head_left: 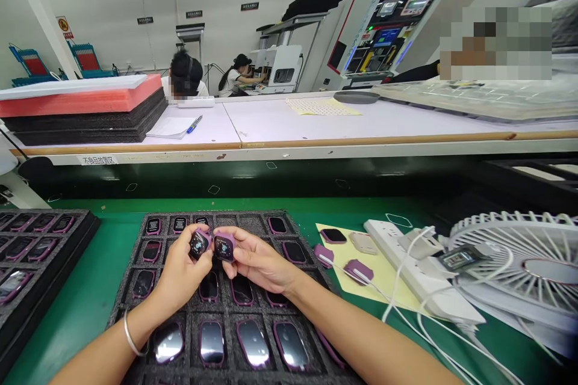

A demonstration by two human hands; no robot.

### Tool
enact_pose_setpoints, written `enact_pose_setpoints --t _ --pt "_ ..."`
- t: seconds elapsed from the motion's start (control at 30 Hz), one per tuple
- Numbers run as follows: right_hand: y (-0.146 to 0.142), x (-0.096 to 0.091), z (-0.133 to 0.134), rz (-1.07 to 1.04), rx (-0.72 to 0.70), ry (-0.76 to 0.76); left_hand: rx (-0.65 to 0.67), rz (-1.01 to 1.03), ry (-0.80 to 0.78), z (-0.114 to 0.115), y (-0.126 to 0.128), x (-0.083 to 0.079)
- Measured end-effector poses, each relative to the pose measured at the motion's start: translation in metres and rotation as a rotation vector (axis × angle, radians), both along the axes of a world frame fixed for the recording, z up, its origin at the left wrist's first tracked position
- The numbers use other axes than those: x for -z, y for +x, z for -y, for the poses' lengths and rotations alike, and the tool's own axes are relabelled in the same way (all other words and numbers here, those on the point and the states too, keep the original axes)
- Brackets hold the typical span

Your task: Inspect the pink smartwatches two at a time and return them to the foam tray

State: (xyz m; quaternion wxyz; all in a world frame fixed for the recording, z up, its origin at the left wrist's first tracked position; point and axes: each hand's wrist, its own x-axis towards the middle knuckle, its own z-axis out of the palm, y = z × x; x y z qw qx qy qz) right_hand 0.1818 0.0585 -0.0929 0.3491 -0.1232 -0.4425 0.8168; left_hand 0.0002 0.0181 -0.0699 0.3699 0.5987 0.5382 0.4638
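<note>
My left hand [187, 261] is closed around a purple-cased smartwatch [199, 244] whose screen is lit. Beside it, my right hand [255, 258] grips a second purple smartwatch [224, 247], its screen also lit, between thumb and fingers. Both watches are held close together, faces towards me, above a dark grey foam tray [189, 307]. In the tray's compartments lie several more purple watches, such as one with a dark, reflective screen [212, 343]. My hands and forearms cover part of the tray.
Another foam tray of watches [45, 240] stands at left. On the right are yellow paper [397, 292] with purple pieces and cables, a white power strip [419, 271] and a white fan [519, 258]. Behind runs a raised shelf [271, 126] with foam sheets [81, 108]. People sit beyond it.
</note>
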Motion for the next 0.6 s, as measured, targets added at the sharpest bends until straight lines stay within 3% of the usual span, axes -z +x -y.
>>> enact_pose_setpoints --t 0.17,0.37,0.6 --pt "-0.0008 -0.0028 -0.0013 0.008 0.042 -0.036 -0.024 0.12 -0.025 -0.0025 -0.0006 -0.002" --pt "-0.0042 -0.0008 -0.0083 0.022 0.136 -0.111 0.001 0.436 -0.256 -0.0063 -0.0041 -0.0074" --pt "-0.0048 0.0065 -0.0055 0.09 0.23 -0.01 0.103 0.525 -0.285 -0.0078 -0.0083 -0.0076"
